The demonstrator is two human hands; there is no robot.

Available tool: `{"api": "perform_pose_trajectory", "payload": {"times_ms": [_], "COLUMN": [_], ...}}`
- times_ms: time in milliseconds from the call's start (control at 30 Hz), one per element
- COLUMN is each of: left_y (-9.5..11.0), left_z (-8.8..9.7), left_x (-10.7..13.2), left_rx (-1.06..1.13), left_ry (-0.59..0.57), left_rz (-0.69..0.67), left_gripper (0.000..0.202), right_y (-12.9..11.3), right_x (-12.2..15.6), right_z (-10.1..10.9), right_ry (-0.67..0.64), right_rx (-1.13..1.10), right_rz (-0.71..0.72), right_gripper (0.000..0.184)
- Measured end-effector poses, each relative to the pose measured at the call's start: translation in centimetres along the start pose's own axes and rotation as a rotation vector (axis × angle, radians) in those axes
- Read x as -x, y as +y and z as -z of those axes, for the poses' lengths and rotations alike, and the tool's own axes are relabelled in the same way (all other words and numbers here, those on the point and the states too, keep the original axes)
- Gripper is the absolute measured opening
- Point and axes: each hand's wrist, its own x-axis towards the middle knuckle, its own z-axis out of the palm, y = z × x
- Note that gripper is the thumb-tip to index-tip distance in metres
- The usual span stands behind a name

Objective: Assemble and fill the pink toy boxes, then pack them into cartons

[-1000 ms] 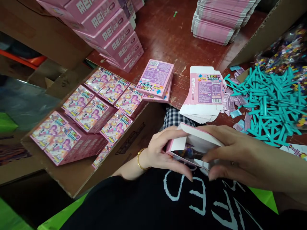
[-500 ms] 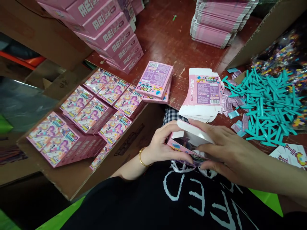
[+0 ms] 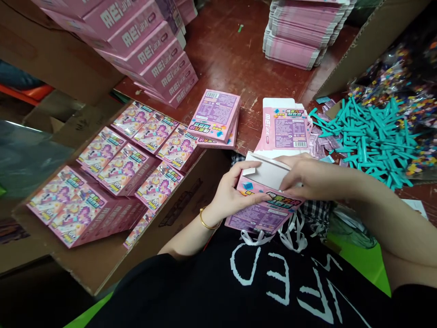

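Newly tipped upright, the pink box [image 3: 259,219] is made reachable from above.
It is gripped by the left hand [image 3: 232,197] and, near its opening, by the right hand's [image 3: 312,176] fingers.

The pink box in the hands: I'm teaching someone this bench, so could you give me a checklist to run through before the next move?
1. Box held steady: ok; the left hand grips the pink box at one side.
2. Right hand at the opening: ok; the right hand is at its far end.
3. Right hand gripping the edge firmly: cannot tell.
4. Box closed: not ok; white inner card shows at the raised end.
5. Contents inside: cannot tell; the interior is not visible.
6. Loose teal pieces apart from the box: ok; they are heaped off to the right.
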Motion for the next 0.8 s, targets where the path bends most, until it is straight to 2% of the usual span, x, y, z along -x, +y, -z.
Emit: {"api": "perform_pose_trajectory", "payload": {"times_ms": [133, 233, 267, 367, 433, 467, 567, 600, 667, 733, 800], "left_y": [0.1, -0.4, -0.7, -2.0, -2.9, -3.3, -4.1, -4.1, -3.8, -2.9, -2.0], "left_z": [0.3, 0.6, 0.7, 0.4, -0.1, -0.3, -0.6, -0.4, 0.3, 1.1, 1.5], "left_x": [-0.1, 0.0, 0.0, -0.3, -0.7, -0.9, -1.1, -1.0, -0.8, -0.6, -0.4], "left_rx": [0.013, 0.057, 0.059, 0.094, 0.191, 0.253, 0.386, 0.384, 0.311, 0.222, 0.173], "left_ry": [0.059, 0.068, 0.078, 0.117, 0.147, 0.173, 0.226, 0.207, 0.128, 0.088, 0.123], "left_rz": [0.073, 0.153, 0.19, 0.259, 0.207, 0.159, 0.038, 0.024, 0.028, 0.069, 0.132], "left_gripper": [0.059, 0.058, 0.055, 0.039, 0.036, 0.036, 0.051, 0.056, 0.049, 0.037, 0.035], "right_y": [1.2, 2.4, 2.8, 3.5, 3.5, 3.3, 1.9, 1.3, 0.0, -1.1, -1.8], "right_x": [-1.5, -0.6, -0.2, 0.4, 0.0, -0.4, -1.5, -1.6, -1.6, -1.4, -1.2], "right_z": [1.2, 0.9, 0.4, -3.0, -5.9, -7.2, -9.6, -9.8, -9.7, -9.1, -8.5], "right_ry": [0.042, 0.008, 0.066, 0.486, 0.688, 0.733, 0.745, 0.742, 0.738, 0.765, 0.786], "right_rx": [-0.125, -0.321, -0.404, -0.678, -0.831, -0.879, -0.859, -0.814, -0.717, -0.658, -0.645], "right_rz": [-0.006, 0.085, 0.088, -0.035, -0.126, -0.149, -0.076, -0.029, 0.019, -0.031, -0.126], "right_gripper": [0.007, 0.018, 0.02, 0.041, 0.059, 0.061, 0.052, 0.048, 0.04, 0.031, 0.026]}}
